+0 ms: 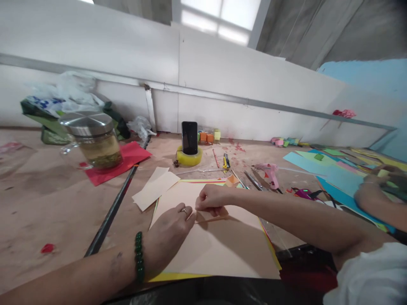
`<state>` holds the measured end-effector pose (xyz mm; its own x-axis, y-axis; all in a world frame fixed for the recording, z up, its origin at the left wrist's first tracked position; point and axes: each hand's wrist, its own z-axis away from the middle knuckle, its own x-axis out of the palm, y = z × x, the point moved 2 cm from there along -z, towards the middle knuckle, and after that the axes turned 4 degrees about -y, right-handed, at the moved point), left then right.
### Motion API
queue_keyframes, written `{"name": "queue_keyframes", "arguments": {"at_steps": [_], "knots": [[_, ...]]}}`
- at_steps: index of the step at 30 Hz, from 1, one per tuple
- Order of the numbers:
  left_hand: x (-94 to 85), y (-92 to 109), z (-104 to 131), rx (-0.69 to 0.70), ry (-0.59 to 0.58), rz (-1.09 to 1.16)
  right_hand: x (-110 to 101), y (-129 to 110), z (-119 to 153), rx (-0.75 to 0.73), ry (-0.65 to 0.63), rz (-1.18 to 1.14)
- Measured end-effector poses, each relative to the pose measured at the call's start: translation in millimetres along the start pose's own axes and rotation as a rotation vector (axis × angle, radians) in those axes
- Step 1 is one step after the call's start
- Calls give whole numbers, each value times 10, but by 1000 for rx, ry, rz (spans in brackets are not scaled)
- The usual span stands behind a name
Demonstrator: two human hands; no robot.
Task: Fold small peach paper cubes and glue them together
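Note:
My left hand [173, 228], with a ring and a green bead bracelet at the wrist, has its fingers pinched at the left end of a small peach paper piece [210, 217]. Bent over the same piece from above, my right hand [212, 199] grips it with closed fingers. Both hands are close together over a stack of large peach sheets [229, 254], with yellow edges showing beneath. Two loose peach strips [155, 186] lie at the stack's upper left. A small folded orange-peach piece [232, 181] sits at its top edge.
Behind are a phone [190, 137] on a yellow tape roll [189, 156], a yellow cutter [226, 162] and a pink glue gun [271, 174]. A lidded glass mug [95, 142] stands left on red paper [133, 157]. Another person's hands [378, 190] are right, over coloured sheets [343, 180].

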<state>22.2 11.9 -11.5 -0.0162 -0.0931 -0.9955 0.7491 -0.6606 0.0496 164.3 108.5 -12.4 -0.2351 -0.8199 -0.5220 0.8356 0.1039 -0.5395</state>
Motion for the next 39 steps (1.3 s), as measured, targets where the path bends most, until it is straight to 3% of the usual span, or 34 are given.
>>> {"name": "queue_keyframes", "arguments": {"at_steps": [6, 16, 23, 29, 35, 39], "knots": [[-9, 16, 5, -4, -12, -37, -112, 192, 241, 102, 141, 45], [-45, 23, -1, -4, -64, -40, -100, 467, 486, 138, 231, 64], [-2, 10, 8, 16, 18, 26, -202, 199, 353, 82, 306, 221], [-35, 32, 13, 2, 7, 22, -35, -70, -1, -74, 150, 147], [-35, -2, 6, 43, -10, 22, -27, 156, 26, -114, 110, 43], [27, -36, -30, 143, 87, 77, 26, 353, 204, -118, 261, -45]]}}
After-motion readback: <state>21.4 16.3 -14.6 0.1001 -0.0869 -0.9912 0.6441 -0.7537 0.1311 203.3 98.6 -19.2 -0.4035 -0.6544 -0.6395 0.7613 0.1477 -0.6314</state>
